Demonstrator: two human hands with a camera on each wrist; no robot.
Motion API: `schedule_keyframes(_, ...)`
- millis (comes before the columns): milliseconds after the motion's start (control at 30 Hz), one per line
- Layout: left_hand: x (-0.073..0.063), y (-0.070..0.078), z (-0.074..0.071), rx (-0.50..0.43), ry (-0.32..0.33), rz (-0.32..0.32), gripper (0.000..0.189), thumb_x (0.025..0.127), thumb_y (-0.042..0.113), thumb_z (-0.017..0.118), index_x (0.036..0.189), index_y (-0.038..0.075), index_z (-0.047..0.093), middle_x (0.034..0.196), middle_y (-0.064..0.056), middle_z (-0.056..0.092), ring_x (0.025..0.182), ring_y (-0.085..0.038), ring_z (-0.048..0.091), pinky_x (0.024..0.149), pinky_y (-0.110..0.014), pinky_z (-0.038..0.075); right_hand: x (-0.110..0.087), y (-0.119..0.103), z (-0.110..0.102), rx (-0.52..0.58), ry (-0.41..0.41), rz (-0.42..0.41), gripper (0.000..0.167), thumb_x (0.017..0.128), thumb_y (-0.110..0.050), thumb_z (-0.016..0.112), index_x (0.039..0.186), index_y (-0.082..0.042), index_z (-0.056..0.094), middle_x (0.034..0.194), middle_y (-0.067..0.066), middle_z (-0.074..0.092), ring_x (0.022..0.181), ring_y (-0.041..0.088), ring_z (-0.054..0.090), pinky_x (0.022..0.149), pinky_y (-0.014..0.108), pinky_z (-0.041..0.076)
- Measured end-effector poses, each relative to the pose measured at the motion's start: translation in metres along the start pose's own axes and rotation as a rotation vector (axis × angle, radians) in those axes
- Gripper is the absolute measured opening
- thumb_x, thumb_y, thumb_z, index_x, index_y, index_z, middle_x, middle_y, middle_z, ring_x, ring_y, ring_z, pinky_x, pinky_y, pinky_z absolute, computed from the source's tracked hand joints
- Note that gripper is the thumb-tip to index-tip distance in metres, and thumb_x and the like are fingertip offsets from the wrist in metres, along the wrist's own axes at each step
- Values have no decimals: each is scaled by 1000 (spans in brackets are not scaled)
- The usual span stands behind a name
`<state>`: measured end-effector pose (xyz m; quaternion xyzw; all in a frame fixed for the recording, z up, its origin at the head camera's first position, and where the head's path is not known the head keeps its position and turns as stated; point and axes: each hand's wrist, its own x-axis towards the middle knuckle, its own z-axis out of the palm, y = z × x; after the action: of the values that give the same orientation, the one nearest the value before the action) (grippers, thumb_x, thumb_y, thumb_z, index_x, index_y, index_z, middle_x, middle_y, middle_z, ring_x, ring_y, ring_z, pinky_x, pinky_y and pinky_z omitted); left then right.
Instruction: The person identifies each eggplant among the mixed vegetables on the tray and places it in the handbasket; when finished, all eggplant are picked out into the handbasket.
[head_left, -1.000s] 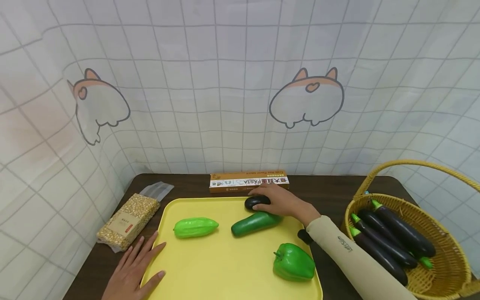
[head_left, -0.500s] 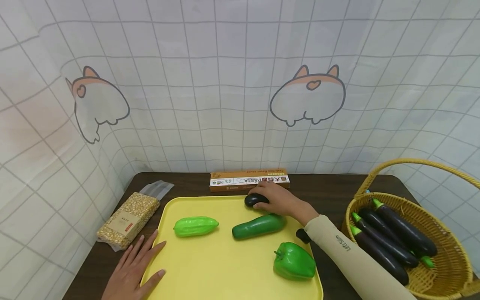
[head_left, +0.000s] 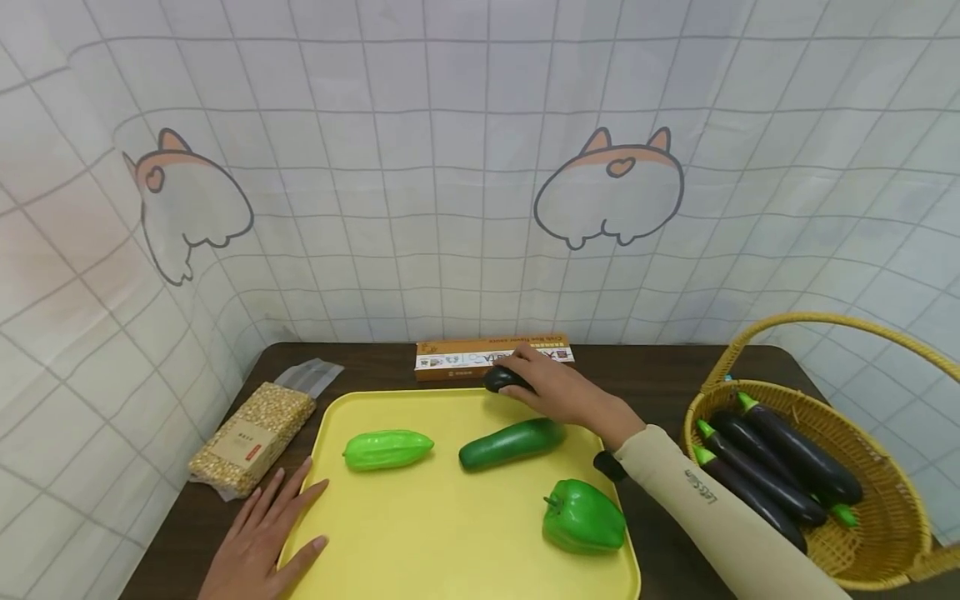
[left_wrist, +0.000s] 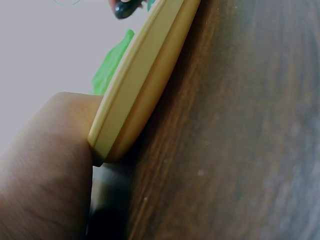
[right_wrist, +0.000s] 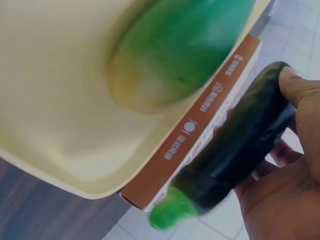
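Observation:
My right hand (head_left: 561, 388) grips a dark eggplant (right_wrist: 232, 142) with a green stem end, raised over the far edge of the yellow tray (head_left: 420, 533). The right wrist view shows the thumb on one end of it and the fingers behind. My left hand (head_left: 258, 533) lies across the tray's left rim, fingers spread and thumb inside. On the tray are a light green ridged gourd (head_left: 387, 450) at the left, a dark green cucumber (head_left: 512, 444) just below my right hand, and a green bell pepper (head_left: 583, 517) at the right.
A yellow wicker basket (head_left: 892, 467) with a tall handle holds several eggplants (head_left: 798, 446) at the right. Behind the tray lies a pasta box (head_left: 450, 360). A bag of corn kernels (head_left: 251, 437) lies left on the dark table (head_left: 367, 362). A white checked curtain (head_left: 390, 208) closes the back.
My right hand has lifted the eggplant up from the tray's far edge, toward the pasta box. The left hand stays on the rim.

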<state>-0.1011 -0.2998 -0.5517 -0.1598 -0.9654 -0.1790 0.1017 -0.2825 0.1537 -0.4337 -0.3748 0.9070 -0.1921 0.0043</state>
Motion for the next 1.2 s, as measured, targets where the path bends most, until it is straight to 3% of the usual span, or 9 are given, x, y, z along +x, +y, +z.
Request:
schedule_keyframes(333, 0, -2, 0, 7, 13, 27, 68, 103, 50, 67, 163, 33, 42, 174, 5, 21, 159, -32, 18, 126, -33, -8, -14, -8, -14, -55, 61, -6, 49, 112, -32, 58, 154, -7, 54, 129, 11, 52, 92, 19, 57, 73, 36, 52)
schedule_keyframes(700, 1, 0, -1, -5, 1, 17, 68, 103, 49, 67, 164, 31, 42, 175, 4, 20, 158, -35, 18, 127, -37, -7, -44, -8, -42, -117, 76, 41, 52, 112, -32, 59, 154, -4, 51, 124, 15, 58, 99, 25, 60, 78, 43, 54)
schedule_keyframes(933, 0, 1, -1, 0, 4, 19, 68, 103, 50, 66, 164, 31, 42, 175, 4, 20, 158, -35, 19, 127, -37, -7, -66, -1, -53, -134, 55, 125, 57, 112, -36, 57, 155, -1, 49, 146, 25, 55, 124, 41, 62, 94, 57, 55)
schedule_keyframes(1200, 0, 1, 0, -5, -11, 1, 67, 104, 51, 65, 164, 33, 41, 175, 5, 18, 159, -34, 16, 127, -38, -8, -94, 8, -64, -135, 67, 180, 58, 112, -41, 54, 157, -5, 47, 142, 20, 58, 110, 35, 69, 87, 56, 58)
